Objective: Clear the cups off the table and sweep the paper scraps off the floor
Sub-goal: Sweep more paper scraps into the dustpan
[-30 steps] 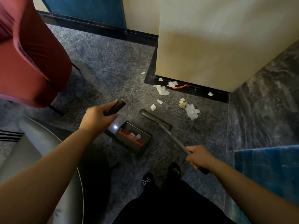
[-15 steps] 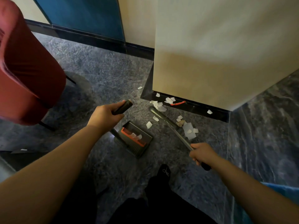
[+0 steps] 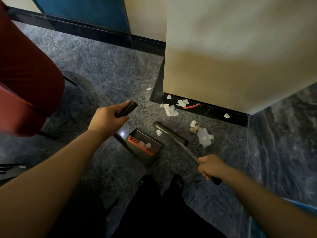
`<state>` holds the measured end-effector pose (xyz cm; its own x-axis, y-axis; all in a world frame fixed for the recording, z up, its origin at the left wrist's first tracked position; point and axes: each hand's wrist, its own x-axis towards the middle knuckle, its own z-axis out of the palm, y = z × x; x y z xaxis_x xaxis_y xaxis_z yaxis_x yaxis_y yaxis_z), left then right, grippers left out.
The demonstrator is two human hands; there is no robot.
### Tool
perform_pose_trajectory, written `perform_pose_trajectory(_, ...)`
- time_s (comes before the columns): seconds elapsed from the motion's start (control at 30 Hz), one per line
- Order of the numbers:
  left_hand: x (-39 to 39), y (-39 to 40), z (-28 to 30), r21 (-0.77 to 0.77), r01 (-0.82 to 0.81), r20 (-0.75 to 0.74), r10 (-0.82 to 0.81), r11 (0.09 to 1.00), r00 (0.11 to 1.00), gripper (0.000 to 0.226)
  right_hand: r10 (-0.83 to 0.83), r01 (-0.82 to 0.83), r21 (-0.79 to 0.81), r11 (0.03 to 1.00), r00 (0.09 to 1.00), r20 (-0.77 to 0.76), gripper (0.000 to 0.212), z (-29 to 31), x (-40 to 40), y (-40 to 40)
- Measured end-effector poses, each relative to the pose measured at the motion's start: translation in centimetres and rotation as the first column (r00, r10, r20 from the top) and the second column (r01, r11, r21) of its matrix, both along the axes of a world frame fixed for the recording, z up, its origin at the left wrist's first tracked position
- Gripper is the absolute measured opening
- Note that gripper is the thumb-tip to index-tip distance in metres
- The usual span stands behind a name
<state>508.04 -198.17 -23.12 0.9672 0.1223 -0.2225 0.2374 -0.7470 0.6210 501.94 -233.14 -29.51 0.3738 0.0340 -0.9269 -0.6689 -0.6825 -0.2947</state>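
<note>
Broom (image 3: 173, 134) — right hand (image 3: 211, 166) grips.

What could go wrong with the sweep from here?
1. White paper scraps lie tight against the black skirting at the wall's foot; the dark broom head may miss them there.
2. The dark dustpan with orange comb opens away from the loose pile near the crumpled beige wad, so a stroke might scatter scraps past it.
</note>
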Motion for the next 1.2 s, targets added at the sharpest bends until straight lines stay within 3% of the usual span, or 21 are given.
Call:
perform_pose_trajectory(0.2, 0.3, 0.0, 0.0, -0.007, 0.013, 0.014, -0.013, 1.000, 1.000, 0.053, -0.005, 0.009, 0.054, 0.999, 0.997, -0.075, 0.062, 0.8, -2.2, 2.6)
perform_pose_trajectory(0.4, -0.3, 0.2, -0.1, -0.004, 0.035, 0.003, -0.035, 0.999, 0.999, 0.051, -0.156, 0.159, 0.075, 0.984, 0.986, -0.053, 0.059, 2.2, -3.7, 2.4)
perform_pose_trajectory(0.57, -1.4, 0.7, -0.4, 0.002, 0.052, -0.017, -0.052, 0.999, 0.999, 0.054, -0.189, 0.187, 0.042, 0.981, 0.981, 0.041, 0.029, 2.9, -4.4, 1.7)
perform_pose_trajectory(0.63, -1.6, 0.7, -0.6, 0.004, 0.056, -0.024, -0.056, 0.998, 0.998, 0.055, -0.213, 0.212, 0.030, 0.977, 0.976, 0.039, 0.043, 2.7, -4.2, 1.4)
perform_pose_trajectory(0.73, -1.3, 0.6, -0.4, 0.023, 0.074, -0.037, -0.073, 0.997, 0.997, 0.055, -0.128, 0.129, -0.012, 0.992, 0.990, 0.054, 0.059, 2.2, -3.3, 1.5)
perform_pose_trajectory(0.9, 0.5, 1.7, 0.1, 0.077, 0.142, -0.060, -0.137, 0.987, 0.989, 0.054, 0.078, -0.075, -0.103, 0.992, 0.997, 0.027, 0.049, 1.0, -2.4, 1.4)
perform_pose_trajectory(1.03, 1.3, 2.9, 0.3, 0.123, 0.160, -0.060, -0.153, 0.979, 0.986, 0.055, 0.143, -0.144, -0.090, 0.985, 0.990, -0.015, 0.054, 0.2, -3.9, 1.6)
perform_pose_trajectory(1.13, 1.0, 3.4, 0.2, 0.113, 0.150, -0.063, -0.144, 0.982, 0.988, 0.055, 0.237, -0.237, -0.099, 0.966, 0.971, -0.014, 0.043, 0.3, -5.3, 2.2)
perform_pose_trajectory(1.2, 0.8, 3.3, 0.1, 0.110, 0.148, -0.058, -0.142, 0.983, 0.988, 0.055, 0.284, -0.285, -0.091, 0.954, 0.958, -0.025, 0.046, 0.6, -5.5, 2.5)
